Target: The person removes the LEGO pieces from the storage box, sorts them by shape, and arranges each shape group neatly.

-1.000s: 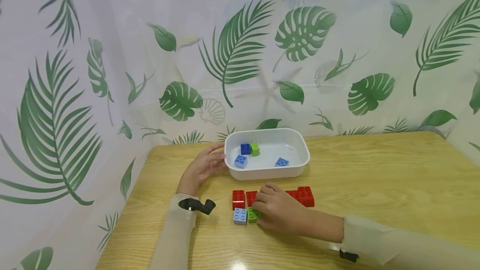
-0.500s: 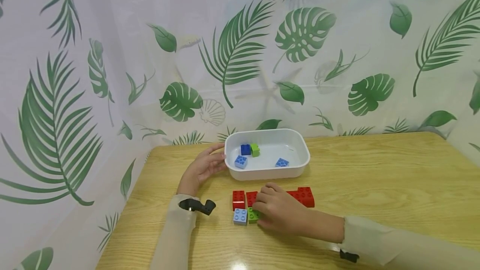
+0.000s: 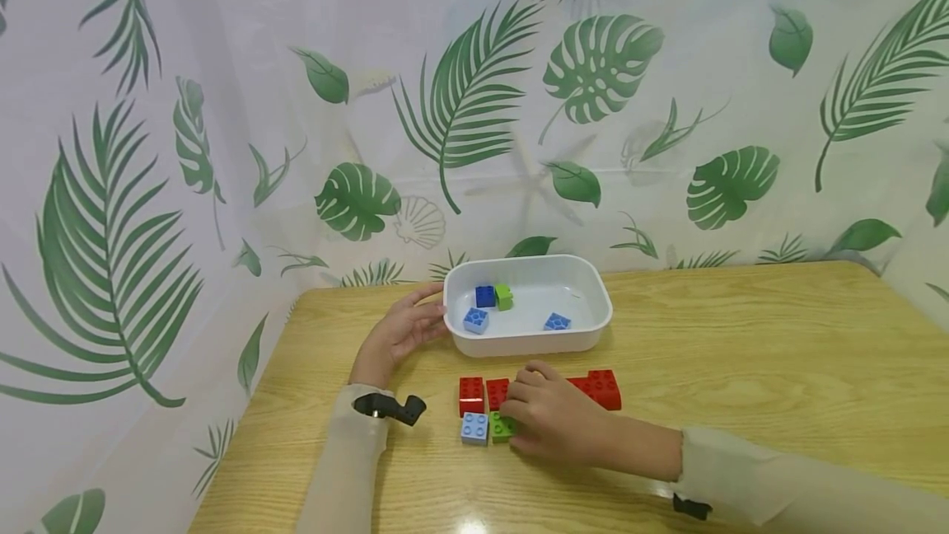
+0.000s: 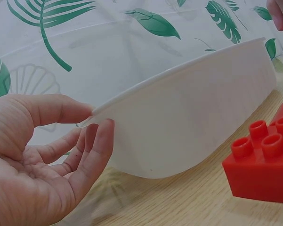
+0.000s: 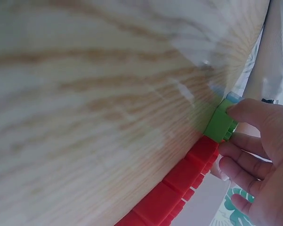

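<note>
Placing seems the present step: the green building brick (image 3: pixel 502 428) is pinched by the right hand (image 3: pixel 554 417), just beside the light-blue brick (image 3: pixel 474 428). The white tray (image 3: pixel 530 344) is pinched at its rim by the left hand (image 3: pixel 404 330); the green brick's release seems called for next.

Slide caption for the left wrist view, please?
Left hand holding a white tray by its rim, red bricks nearby on the wood-grain table.

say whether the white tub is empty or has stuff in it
Not empty: three blue blocks and one green block lie inside the white tub.
</note>
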